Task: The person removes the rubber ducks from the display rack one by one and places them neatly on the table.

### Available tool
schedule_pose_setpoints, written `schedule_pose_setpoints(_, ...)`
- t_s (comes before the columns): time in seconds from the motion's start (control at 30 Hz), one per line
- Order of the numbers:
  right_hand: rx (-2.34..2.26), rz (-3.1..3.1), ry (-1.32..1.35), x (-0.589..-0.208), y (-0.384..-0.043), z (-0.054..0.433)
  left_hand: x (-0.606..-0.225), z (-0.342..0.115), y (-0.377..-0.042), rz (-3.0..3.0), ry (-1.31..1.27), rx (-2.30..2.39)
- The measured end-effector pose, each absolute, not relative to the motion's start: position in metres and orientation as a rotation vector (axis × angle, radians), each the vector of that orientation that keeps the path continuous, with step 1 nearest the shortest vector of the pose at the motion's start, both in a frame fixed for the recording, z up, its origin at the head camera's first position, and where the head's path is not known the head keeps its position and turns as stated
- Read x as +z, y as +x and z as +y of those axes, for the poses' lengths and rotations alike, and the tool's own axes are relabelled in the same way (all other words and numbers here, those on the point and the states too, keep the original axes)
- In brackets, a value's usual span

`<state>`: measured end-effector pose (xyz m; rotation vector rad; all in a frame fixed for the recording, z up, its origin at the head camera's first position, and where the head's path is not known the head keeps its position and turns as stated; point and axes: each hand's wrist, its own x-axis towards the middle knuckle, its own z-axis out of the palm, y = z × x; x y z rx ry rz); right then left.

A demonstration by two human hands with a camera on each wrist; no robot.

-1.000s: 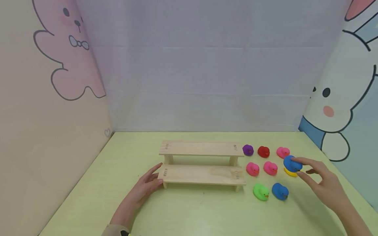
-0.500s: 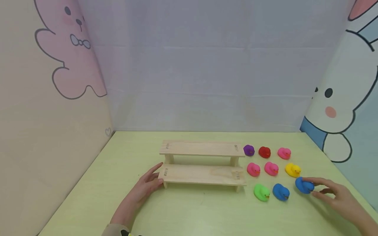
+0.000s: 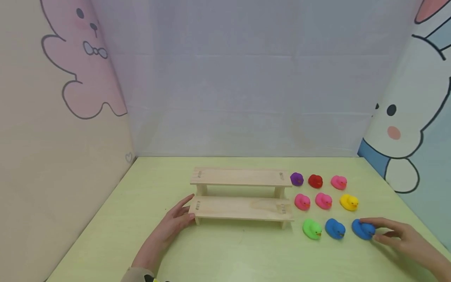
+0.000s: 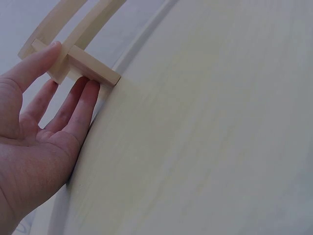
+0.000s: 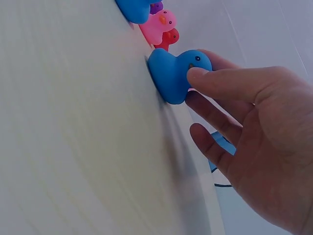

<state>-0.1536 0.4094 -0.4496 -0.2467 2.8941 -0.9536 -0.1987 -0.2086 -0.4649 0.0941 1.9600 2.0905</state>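
My left hand [image 3: 176, 217] holds the left end of a two-step wooden display stand [image 3: 243, 207]. In the left wrist view, the thumb lies over the end of a board and the fingertips [image 4: 91, 88] touch the wood near a leg. At the right, my right hand [image 3: 405, 239] pinches a blue rubber duck [image 3: 363, 229] by its head. The right wrist view shows the thumb across the beak of this duck [image 5: 171, 73], fingers behind the head, and its base at the tabletop. A second blue duck [image 3: 335, 228] and a green duck [image 3: 312, 229] stand left of it.
Behind the front row sit two pink ducks [image 3: 302, 201] and a yellow duck [image 3: 349, 202]. Farther back are purple [image 3: 296, 179], red [image 3: 315, 181] and pink ducks [image 3: 338, 182]. Cartoon-printed side walls and a pale back wall [image 3: 225, 98] border the pale green table [image 3: 225, 254].
My right hand has brought the blue duck from above the yellow one toward the front right and down to the table, beside the other blue duck. My left hand has stayed at the stand.
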Motion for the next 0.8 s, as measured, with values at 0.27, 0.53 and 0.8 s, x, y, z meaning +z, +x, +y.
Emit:
schedule_pose_setpoints(0.27, -0.987, 2.864, -0.254, -0.4477, -0.1536, 0.4100, -0.4641, -0.2080, -0.1990, 1.956, 0.135, 2.083)
schedule_pose_setpoints(0.53, -0.986, 2.889, -0.274, -0.4505, -0.1527, 0.4110, -0.4651, -0.2078, -0.1997, 1.956, 0.131, 2.078)
schedule_pose_setpoints(0.8, -0.992, 2.902, -0.260, -0.4516, -0.1513, 0.4099, -0.4664, -0.2078, -0.2011, 1.963, 0.115, 2.074)
